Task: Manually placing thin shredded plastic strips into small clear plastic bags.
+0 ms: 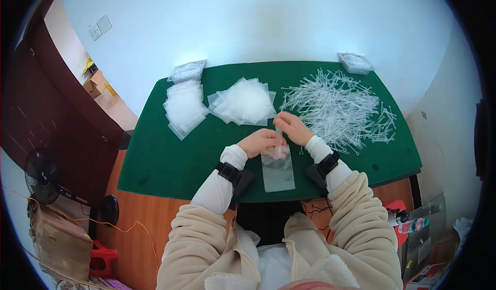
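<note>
Near the front middle of the green-topped table, my left hand [259, 142] is closed on the upper end of a clear plastic bag [279, 175], which hangs flat toward the table's front edge. Just above and to the right, my right hand [293, 127] pinches a narrow clear piece [279, 137] that runs down to the bag's top. It resembles the loose sticks, but how many there are cannot be made out. A large pile of clear plastic sticks [336, 109] with small looped ends lies to the right of my right hand.
Fanned clear bags [245, 101] lie beyond my left hand, with another stack of bags [185, 106] further left. Filled clear packs stand at the far left corner [187, 71] and far right corner [355, 62]. The green table [155, 161] meets a white wall.
</note>
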A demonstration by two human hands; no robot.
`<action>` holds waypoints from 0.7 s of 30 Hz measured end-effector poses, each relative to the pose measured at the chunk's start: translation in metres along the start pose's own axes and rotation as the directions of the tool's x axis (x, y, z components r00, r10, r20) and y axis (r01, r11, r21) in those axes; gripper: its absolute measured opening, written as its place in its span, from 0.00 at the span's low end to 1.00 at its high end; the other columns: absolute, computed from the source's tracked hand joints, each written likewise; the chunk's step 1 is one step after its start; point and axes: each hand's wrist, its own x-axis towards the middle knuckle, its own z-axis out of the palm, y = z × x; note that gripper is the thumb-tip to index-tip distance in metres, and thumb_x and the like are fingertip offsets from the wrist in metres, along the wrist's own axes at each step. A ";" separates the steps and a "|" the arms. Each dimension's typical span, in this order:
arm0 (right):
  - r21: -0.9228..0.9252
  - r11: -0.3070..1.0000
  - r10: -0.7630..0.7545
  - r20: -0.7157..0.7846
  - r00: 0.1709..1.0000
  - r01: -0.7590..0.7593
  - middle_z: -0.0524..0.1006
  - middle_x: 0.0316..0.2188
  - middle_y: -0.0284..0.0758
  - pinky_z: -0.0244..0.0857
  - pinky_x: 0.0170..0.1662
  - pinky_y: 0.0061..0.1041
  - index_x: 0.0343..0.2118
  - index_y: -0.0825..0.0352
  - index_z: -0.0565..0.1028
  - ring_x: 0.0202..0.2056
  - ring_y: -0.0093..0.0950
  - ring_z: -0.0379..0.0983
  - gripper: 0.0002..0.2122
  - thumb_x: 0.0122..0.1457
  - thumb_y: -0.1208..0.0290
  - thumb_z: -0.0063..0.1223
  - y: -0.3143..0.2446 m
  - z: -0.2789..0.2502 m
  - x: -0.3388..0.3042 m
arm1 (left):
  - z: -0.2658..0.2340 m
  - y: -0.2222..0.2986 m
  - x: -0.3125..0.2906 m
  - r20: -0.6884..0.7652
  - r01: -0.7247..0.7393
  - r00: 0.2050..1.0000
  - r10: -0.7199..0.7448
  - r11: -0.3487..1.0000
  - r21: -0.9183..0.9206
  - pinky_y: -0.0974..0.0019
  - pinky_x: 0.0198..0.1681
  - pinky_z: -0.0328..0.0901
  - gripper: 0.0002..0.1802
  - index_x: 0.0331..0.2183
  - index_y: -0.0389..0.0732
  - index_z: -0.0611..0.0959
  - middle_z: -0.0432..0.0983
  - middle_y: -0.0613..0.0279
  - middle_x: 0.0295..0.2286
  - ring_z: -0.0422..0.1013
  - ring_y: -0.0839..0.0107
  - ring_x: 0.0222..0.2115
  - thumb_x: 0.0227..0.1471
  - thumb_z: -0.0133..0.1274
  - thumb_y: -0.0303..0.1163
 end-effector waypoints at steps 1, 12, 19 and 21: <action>0.015 1.000 0.016 0.075 0.997 -0.017 0.68 0.18 0.33 0.58 0.26 0.20 0.30 0.68 0.69 0.21 0.23 0.62 0.10 0.51 0.65 0.49 -0.007 0.004 -0.002 | 0.000 -0.001 -0.002 -0.002 -0.002 1.000 0.002 1.000 0.001 0.74 0.35 0.64 0.12 0.34 0.35 0.75 0.72 0.62 0.31 0.70 0.74 0.31 0.52 0.46 0.34; -0.186 0.980 -0.068 0.006 0.998 0.068 0.67 0.17 0.35 0.58 0.26 0.23 0.24 0.69 0.67 0.20 0.25 0.62 0.08 0.53 0.69 0.47 -0.010 0.002 -0.002 | -0.015 -0.005 -0.008 -0.184 -0.243 0.931 0.314 0.913 0.327 0.74 0.33 0.63 0.11 0.31 0.36 0.75 0.71 0.65 0.31 0.67 0.77 0.28 0.45 0.54 0.32; -0.178 0.975 -0.121 0.072 0.990 0.132 0.67 0.17 0.37 0.58 0.27 0.26 0.24 0.69 0.67 0.21 0.31 0.64 0.08 0.54 0.69 0.45 -0.016 0.008 -0.006 | -0.018 -0.001 -0.005 -0.168 -0.145 0.932 0.321 0.755 0.639 0.75 0.27 0.61 0.08 0.25 0.36 0.75 0.70 0.63 0.30 0.66 0.77 0.27 0.40 0.56 0.26; -0.198 0.973 -0.103 0.093 0.990 0.120 0.67 0.18 0.37 0.59 0.28 0.26 0.26 0.69 0.67 0.22 0.31 0.64 0.08 0.54 0.69 0.44 -0.017 0.005 -0.006 | -0.015 -0.002 -0.002 -0.212 -0.181 0.910 0.356 0.802 0.569 0.75 0.28 0.61 0.07 0.25 0.36 0.75 0.70 0.62 0.30 0.66 0.75 0.29 0.41 0.56 0.26</action>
